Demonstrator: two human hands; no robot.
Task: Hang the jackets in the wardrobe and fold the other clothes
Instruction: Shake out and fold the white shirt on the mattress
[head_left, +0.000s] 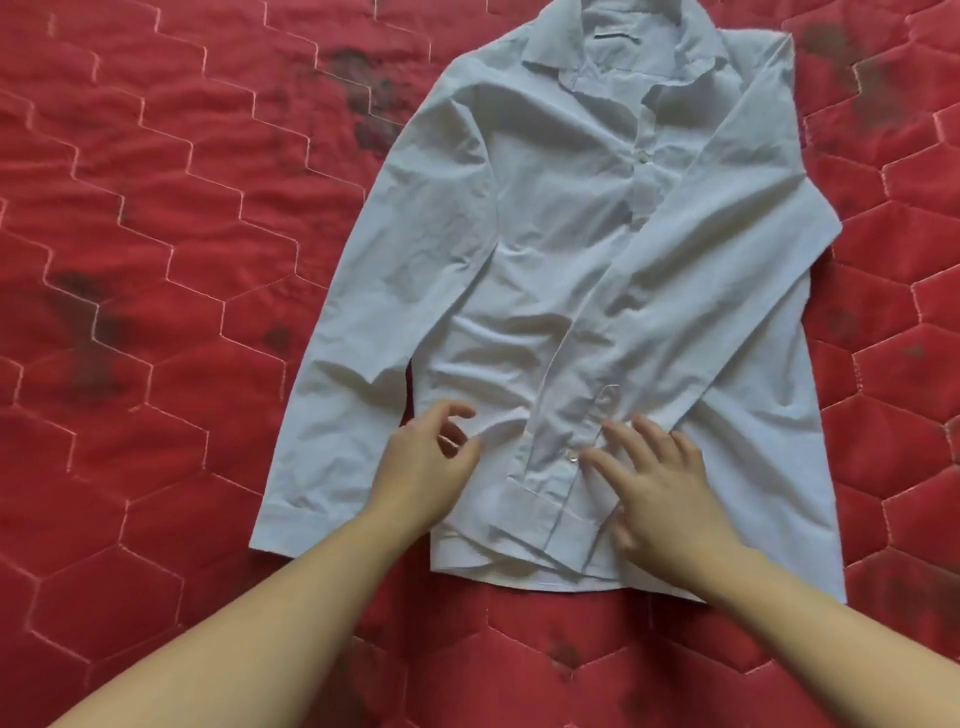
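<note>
A white shirt (561, 270) lies flat, front side up, on a red quilted bed cover (156, 234). Its collar is at the far end and its bottom edge is close to the person.

The folding looks like it has just begun. The sleeve on the right (691, 291) is already laid across the front of the shirt, and its cuff sits near the bottom edge. The sleeve on the left (374, 332) still lies straight out at the side, not folded in. The body of the shirt is not folded up at all yet. So I think most of the folding is still to do.

The left hand (426, 467) is at the shirt's left side, low down. Its fingers are bent and seem to pinch a small fold of the cloth there. The right hand (660, 478) lies on the shirt front beside a button (573, 457), with its fingers spread out and straight, pressing the cloth flat.

No jackets, wardrobe or other clothes can be seen here, so I cannot tell how that part of the job stands. There are no boxes, baskets or drawers in view either.
</note>
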